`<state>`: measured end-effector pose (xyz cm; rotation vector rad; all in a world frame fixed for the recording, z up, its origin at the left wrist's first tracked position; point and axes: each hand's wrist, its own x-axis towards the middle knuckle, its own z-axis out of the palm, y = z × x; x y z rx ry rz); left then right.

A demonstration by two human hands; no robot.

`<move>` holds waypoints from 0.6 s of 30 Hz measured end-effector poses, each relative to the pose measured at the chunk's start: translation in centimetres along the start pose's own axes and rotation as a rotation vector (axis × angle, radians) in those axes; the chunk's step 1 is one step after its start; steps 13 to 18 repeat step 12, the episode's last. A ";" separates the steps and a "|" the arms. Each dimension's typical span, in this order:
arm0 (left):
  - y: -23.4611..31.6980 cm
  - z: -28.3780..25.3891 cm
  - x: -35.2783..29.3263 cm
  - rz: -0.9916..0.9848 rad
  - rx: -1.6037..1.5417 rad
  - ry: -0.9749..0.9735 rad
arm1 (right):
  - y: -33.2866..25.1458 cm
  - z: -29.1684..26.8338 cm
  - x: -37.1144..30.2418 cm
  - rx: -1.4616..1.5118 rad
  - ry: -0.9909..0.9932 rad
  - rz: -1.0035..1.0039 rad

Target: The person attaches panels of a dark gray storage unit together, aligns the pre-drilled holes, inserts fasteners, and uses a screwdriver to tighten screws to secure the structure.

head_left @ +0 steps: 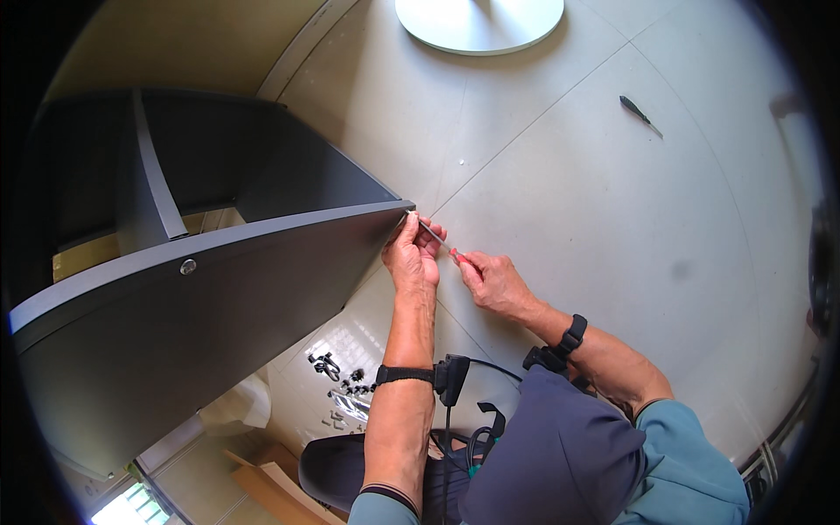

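Observation:
A dark grey cabinet [201, 306] with a divider stands at my left, one corner of its panel pointing toward my hands. My left hand [414, 254] is raised to that corner, thumb and fingers pinched close to the panel's edge; what they pinch, if anything, is too small to make out. My right hand [497, 282] grips the handle of a screwdriver [458, 255] with a red handle. Its thin shaft slants up and left past my left fingers to the corner. The tip is hidden at the fingertips. A round silver fitting [188, 267] sits in the panel.
A dark-handled screwdriver [636, 109] lies on the tiled floor at the far right. At the top stands a round white base [481, 39]. Small black hardware pieces [325, 366] and screws lie left of my left forearm, near an open cardboard box [271, 486].

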<state>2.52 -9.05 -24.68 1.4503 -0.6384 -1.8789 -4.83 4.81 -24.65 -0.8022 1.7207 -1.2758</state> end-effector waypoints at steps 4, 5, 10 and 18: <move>-0.1 0.1 0.0 0.002 -0.021 0.012 | 0.0 0.2 0.3 -0.046 0.042 -0.015; -0.2 0.1 0.1 0.007 -0.021 0.018 | -0.1 0.1 0.4 -0.049 0.043 -0.015; -0.5 -0.4 0.2 0.046 -0.033 -0.010 | -0.4 0.3 0.5 0.038 0.063 0.016; -0.5 -0.6 0.3 0.060 -0.095 -0.028 | -0.6 0.3 0.6 0.034 0.013 0.087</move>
